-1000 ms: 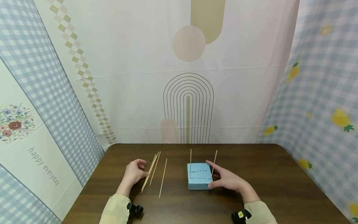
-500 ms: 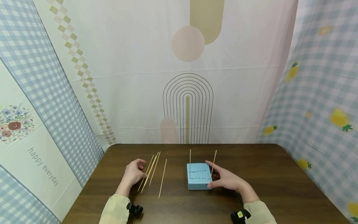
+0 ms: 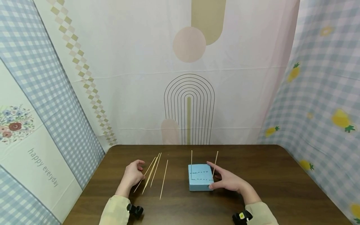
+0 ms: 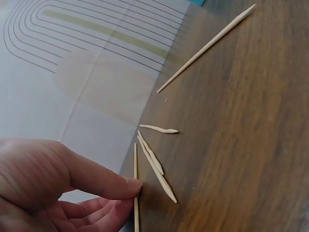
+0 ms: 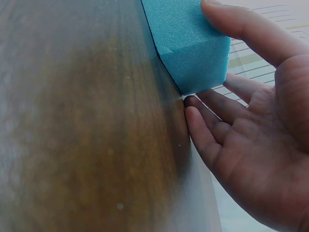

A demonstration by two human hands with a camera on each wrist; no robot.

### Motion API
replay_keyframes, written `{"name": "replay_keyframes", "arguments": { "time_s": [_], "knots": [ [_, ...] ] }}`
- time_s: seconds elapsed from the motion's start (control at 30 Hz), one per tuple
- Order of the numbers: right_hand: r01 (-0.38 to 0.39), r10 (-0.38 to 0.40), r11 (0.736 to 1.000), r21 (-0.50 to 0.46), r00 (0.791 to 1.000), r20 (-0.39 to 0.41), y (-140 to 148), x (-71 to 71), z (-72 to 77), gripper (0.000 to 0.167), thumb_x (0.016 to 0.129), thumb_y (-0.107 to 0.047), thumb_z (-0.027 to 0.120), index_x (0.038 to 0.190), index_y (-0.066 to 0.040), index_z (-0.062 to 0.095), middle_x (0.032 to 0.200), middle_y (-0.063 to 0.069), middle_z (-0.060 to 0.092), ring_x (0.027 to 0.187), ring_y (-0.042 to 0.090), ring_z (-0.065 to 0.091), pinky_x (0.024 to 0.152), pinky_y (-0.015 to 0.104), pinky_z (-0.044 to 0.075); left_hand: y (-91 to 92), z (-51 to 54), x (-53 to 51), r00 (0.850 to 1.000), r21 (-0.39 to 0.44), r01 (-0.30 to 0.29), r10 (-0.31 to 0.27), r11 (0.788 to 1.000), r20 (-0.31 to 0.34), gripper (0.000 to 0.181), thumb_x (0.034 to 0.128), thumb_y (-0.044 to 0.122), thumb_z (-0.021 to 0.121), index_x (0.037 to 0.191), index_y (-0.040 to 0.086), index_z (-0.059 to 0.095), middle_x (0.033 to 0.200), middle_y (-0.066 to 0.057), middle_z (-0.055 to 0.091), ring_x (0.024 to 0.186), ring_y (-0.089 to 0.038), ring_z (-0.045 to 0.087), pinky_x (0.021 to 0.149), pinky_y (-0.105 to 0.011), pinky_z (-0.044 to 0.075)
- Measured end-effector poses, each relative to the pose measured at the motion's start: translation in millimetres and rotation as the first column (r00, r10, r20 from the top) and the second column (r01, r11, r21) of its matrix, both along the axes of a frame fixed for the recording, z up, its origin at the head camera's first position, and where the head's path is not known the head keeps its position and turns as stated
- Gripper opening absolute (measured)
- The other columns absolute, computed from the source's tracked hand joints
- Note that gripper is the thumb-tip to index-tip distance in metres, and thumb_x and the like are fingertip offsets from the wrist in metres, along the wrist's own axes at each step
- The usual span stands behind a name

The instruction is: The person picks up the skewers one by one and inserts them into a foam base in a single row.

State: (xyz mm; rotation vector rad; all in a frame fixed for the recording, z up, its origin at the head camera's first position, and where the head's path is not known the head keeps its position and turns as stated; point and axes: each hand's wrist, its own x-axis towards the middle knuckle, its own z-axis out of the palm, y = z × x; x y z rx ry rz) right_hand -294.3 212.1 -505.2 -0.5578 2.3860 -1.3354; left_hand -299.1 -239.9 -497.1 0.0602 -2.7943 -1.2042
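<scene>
My left hand (image 3: 132,174) pinches one thin wooden skewer (image 4: 135,164) between thumb and finger, low over the table at the left. Just right of it, several loose skewers (image 3: 149,177) lie on the wood, some close together. A further single skewer (image 3: 164,179) lies apart, nearer the block. The light blue foam block (image 3: 200,175) sits flat on the table, with two rows of dark marks on top. Two skewers stand in it: an upright left one (image 3: 192,161) and a tilted right one (image 3: 215,161). My right hand (image 3: 229,181) grips the block's right side, thumb at the front.
The dark brown wooden table (image 3: 180,209) has rounded far corners. A patterned white cloth (image 3: 140,93) hangs behind it, with checked cloths at both sides. Black wrist cameras (image 3: 136,211) sit on both sleeves.
My left hand has drawn one skewer out of the loose group, leftward and slightly nearer me; the gap between them has grown. The right hand and block have stayed put.
</scene>
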Motion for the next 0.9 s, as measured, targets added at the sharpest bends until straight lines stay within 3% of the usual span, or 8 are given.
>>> {"name": "replay_keyframes", "arguments": {
  "time_s": [0.5, 0.67, 0.9],
  "knots": [
    [-0.005, 0.005, 1.0, -0.005, 1.0, -0.003, 1, 0.0, -1.1, 0.105, 0.089, -0.03, 0.087, 0.172, -0.018, 0.025, 0.171, 0.03, 0.023, 0.146, 0.055, 0.042, 0.118, 0.068, 0.034, -7.0, 1.3, 0.6, 0.998, 0.032, 0.039, -0.038, 0.999, -0.049, 0.067, 0.0631, -0.019, 0.07, 0.128, -0.005, 0.069, 0.104, -0.018, 0.071, 0.08, -0.023, 0.068, 0.069, -0.037, 0.055],
    [0.004, -0.004, 1.0, 0.0, 1.0, -0.003, 0, 0.6, -0.9, 0.105, 0.088, -0.029, 0.088, 0.172, -0.018, 0.025, 0.171, 0.03, 0.023, 0.146, 0.054, 0.042, 0.118, 0.067, 0.034, -8.9, 5.1, 1.0, 1.0, 0.07, 0.012, -0.01, 0.997, -0.03, 0.068, 0.067, -0.018, 0.073, 0.133, -0.004, 0.067, 0.109, -0.02, 0.072, 0.085, -0.027, 0.07, 0.066, -0.036, 0.055],
    [0.01, -0.01, 1.0, 0.001, 1.0, -0.001, 0, -0.2, -1.7, 0.105, 0.088, -0.03, 0.088, 0.171, -0.021, 0.026, 0.171, 0.029, 0.024, 0.146, 0.054, 0.042, 0.118, 0.067, 0.034, -12.4, 8.3, 0.4, 0.996, 0.1, -0.043, 0.05, 0.994, -0.068, 0.062, 0.0722, -0.015, 0.073, 0.132, -0.002, 0.069, 0.094, -0.012, 0.076, 0.081, -0.023, 0.069, 0.063, -0.032, 0.052]
  ]
}}
